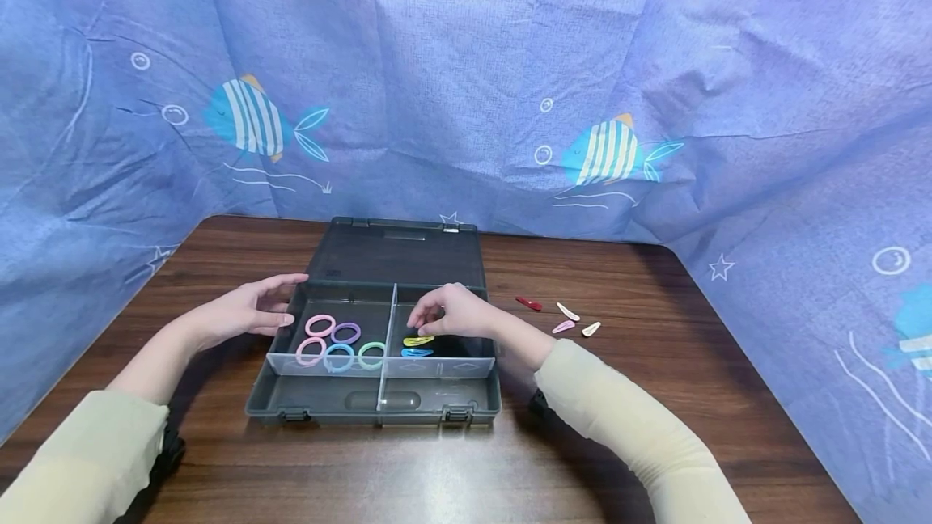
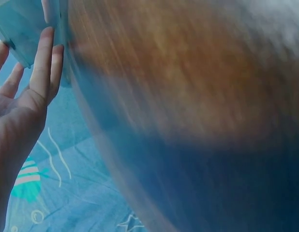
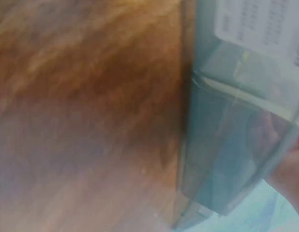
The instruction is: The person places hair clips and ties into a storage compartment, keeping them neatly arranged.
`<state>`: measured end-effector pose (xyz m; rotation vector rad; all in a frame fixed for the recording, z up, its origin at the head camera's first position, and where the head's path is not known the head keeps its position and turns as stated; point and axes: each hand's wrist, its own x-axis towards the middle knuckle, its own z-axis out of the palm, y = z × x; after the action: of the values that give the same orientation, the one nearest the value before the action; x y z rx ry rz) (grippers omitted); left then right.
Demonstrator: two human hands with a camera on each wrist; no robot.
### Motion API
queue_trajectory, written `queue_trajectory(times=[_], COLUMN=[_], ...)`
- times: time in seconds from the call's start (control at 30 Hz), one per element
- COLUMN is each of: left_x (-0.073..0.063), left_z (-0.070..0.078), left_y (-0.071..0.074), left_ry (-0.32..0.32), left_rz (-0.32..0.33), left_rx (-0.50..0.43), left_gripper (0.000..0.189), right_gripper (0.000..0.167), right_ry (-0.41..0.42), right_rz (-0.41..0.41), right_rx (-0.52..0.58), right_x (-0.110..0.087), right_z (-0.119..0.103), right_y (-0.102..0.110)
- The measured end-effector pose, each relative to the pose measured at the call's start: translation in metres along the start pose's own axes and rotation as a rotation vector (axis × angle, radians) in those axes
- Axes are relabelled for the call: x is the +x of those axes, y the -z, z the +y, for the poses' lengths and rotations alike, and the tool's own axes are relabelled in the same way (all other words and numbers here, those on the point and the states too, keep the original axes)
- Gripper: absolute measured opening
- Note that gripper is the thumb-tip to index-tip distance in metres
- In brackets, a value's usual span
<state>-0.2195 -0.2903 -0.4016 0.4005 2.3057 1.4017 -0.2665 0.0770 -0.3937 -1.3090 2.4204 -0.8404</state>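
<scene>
Yellow hair clips (image 1: 418, 341) and blue hair clips (image 1: 417, 352) lie in the back right compartment of a dark see-through box (image 1: 313, 396), close to its clear crosswise divider (image 1: 455, 367). In the back left compartment are five hair ties: two pink ones (image 1: 311, 337), a purple one (image 1: 345, 343), a blue one (image 1: 339, 370) and a green one (image 1: 371, 344). The box's lid (image 1: 400, 257) is open, tipped back behind it.

The right hand (image 1: 459, 314) is over the back right compartment, its fingers bent toward the thumb, with the fingertips just above the yellow clips; whether they pinch anything I cannot tell. The left hand (image 1: 243, 315) is at the left side of the box, fingers loosely spread and thumb apart from them, touching the side wall.

Right of the box, on the brown wood-grain table (image 1: 364, 475), four more clips lie near one another: a red clip (image 1: 529, 304), a white clip (image 1: 568, 312), a pink clip (image 1: 563, 327) and a cream clip (image 1: 591, 330). Pale sleeves (image 1: 95, 451) cover the forearms. Blue cloth (image 1: 451, 63) printed with striped fish (image 1: 251, 120) hangs behind the table and at both sides. The right wrist view, partly blurred, shows a white printed label (image 3: 261, 24) against the box.
</scene>
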Motion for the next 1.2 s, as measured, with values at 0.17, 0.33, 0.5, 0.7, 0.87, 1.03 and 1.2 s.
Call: queue_trajectory(times=[0.17,0.33,0.5,0.7,0.87,1.03,1.2], left_x=[-0.001,-0.002,-0.002,-0.003,-0.003,-0.002,-0.002], left_z=[0.002,0.002,0.003,0.006,0.008,0.007,0.004], left_y=[-0.002,-0.003,-0.007,-0.015,-0.021,-0.022,-0.021], left_ry=[0.01,0.017,0.034,0.012,-0.013,0.005,0.016], left_rz=[0.004,0.017,0.056,0.149,0.192,0.203,0.205], left_rx=[-0.02,-0.018,0.001,0.12,0.162,0.199,0.208], left_gripper=[0.075,0.076,0.076,0.071,0.067,0.069,0.071], right_gripper=[0.015,0.012,0.011,0.014,0.012,0.012,0.013], right_ry=[0.011,0.036,-0.012,-0.08,-0.092,-0.121,-0.19], right_rz=[0.016,0.067,0.117,0.174,0.231,0.27,0.285], right_rx=[0.012,0.023,0.028,0.03,0.027,0.001,0.033], right_x=[-0.011,-0.025,-0.045,-0.073,-0.096,-0.116,-0.135], right_z=[-0.003,-0.001,0.003,0.014,0.025,0.041,0.055], right_y=[0.013,0.024,0.034,0.045,0.051,0.055,0.06])
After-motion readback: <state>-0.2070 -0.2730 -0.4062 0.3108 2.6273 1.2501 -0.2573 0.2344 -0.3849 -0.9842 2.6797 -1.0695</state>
